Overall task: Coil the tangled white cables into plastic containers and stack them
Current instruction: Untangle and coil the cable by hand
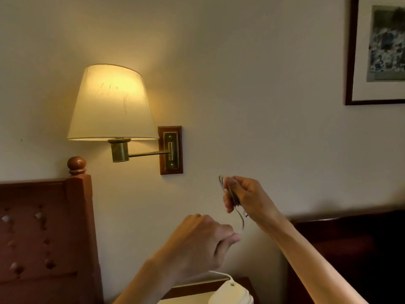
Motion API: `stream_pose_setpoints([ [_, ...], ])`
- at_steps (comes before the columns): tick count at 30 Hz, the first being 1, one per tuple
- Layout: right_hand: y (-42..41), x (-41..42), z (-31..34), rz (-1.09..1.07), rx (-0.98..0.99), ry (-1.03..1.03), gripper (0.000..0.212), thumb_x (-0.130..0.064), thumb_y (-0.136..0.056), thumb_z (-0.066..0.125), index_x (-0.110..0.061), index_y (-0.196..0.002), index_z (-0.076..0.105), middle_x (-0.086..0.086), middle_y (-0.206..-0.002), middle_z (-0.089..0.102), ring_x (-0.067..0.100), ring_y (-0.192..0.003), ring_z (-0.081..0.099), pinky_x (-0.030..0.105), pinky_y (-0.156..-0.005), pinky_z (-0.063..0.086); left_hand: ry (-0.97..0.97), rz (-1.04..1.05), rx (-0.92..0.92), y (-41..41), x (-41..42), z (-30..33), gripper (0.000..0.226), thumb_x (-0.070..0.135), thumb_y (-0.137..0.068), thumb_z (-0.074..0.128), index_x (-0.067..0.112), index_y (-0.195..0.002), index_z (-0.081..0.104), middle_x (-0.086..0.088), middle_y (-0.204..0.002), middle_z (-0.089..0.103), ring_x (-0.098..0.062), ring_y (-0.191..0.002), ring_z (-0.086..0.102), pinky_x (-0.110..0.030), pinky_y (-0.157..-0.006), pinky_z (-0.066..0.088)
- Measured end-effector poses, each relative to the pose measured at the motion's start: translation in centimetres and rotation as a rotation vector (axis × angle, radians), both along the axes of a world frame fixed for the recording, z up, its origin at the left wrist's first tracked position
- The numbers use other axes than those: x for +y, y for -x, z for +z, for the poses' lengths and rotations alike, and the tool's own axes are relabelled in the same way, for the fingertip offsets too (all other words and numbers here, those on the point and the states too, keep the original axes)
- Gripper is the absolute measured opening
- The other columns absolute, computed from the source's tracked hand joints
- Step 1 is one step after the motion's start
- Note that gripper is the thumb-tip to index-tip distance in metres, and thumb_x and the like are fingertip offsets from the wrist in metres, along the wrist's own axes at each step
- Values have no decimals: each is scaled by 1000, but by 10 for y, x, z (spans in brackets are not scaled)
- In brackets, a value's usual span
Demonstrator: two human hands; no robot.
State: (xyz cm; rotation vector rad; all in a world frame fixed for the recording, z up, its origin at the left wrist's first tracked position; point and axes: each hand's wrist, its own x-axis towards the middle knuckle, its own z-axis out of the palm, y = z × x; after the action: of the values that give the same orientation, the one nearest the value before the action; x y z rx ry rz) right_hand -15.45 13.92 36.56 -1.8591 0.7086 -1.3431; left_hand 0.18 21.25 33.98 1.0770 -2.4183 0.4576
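Two hands raised mid-frame | right hand fingers clamp cable loops, keeping coil together | left hand fingers pinched, apparently feeding slack | container bottom centre

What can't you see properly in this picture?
- Head view: how far the thin white cable runs; the right hand hides part.
- What the left hand pinches: its fingers cover it.
- The round white plastic container is cut off by the bottom edge.
- The framed picture is cut off at the right.
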Motion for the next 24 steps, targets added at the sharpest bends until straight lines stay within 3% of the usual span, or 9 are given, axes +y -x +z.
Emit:
stream_pose_setpoints([
  [4, -5, 9, -20, 77, 136, 15, 36, -23, -105, 40, -4, -80, 60, -1, -52, 55, 12, -48, 49, 21, -53, 40, 254, -29, 84, -16, -2, 14, 30, 39, -100, 41, 26, -81, 60, 15, -57, 52, 0, -46, 34, -4, -52, 19],
  [8, 0, 16, -29, 252, 87, -118, 46, -35, -101, 37, 4, -90, 60, 1, -56, 49, 13, -50, 42, 24, -56, 38, 364, 20, 151, -35, -14, 18, 29, 36, -99, 43, 22, -83, 64, 13, -63, 58, 3, -53, 37, -2, -54, 21],
  [12, 0, 25, -23, 451, 43, -310, 41, -38, -97, 38, -11, -88, 68, 2, -56, 48, 13, -51, 40, 23, -56, 37, 338, -5, 221, -48, -30, 5, 23, 32, -99, 47, 21, -86, 62, 15, -68, 56, 2, -56, 44, -4, -58, 29],
  [15, -1, 25, -23, 575, -44, -500, 34, -35, -97, 40, -9, -88, 60, 4, -63, 51, 12, -52, 41, 23, -56, 38, 274, -52, 347, -51, -42, -2, 25, 35, -101, 46, 22, -83, 57, 21, -68, 47, 5, -57, 45, -7, -57, 30],
  [18, -3, 22, -24, 770, -197, -627, 33, -29, -103, 34, -10, -86, 54, 7, -68, 56, 10, -50, 39, 23, -54, 38, 192, -93, 463, -61, -55, -10, 33, 44, -103, 38, 25, -80, 53, 17, -64, 49, -3, -54, 49, -18, -53, 37],
  [21, 0, 19, -20, 953, -326, -671, 28, -26, -102, 36, -12, -86, 54, -4, -56, 42, 8, -49, 29, 23, -53, 34, 129, -54, 554, -80, -65, -27, 44, 51, -102, 33, 22, -72, 48, 15, -58, 44, -5, -49, 43, -28, -49, 35],
  [24, 7, 17, -12, 992, -492, -663, 28, -25, -103, 37, -11, -87, 55, -7, -53, 32, 8, -48, 23, 21, -51, 30, 114, -14, 653, -106, -73, -56, 51, 52, -101, 35, 14, -71, 51, 11, -57, 43, -6, -47, 39, -36, -48, 33],
])
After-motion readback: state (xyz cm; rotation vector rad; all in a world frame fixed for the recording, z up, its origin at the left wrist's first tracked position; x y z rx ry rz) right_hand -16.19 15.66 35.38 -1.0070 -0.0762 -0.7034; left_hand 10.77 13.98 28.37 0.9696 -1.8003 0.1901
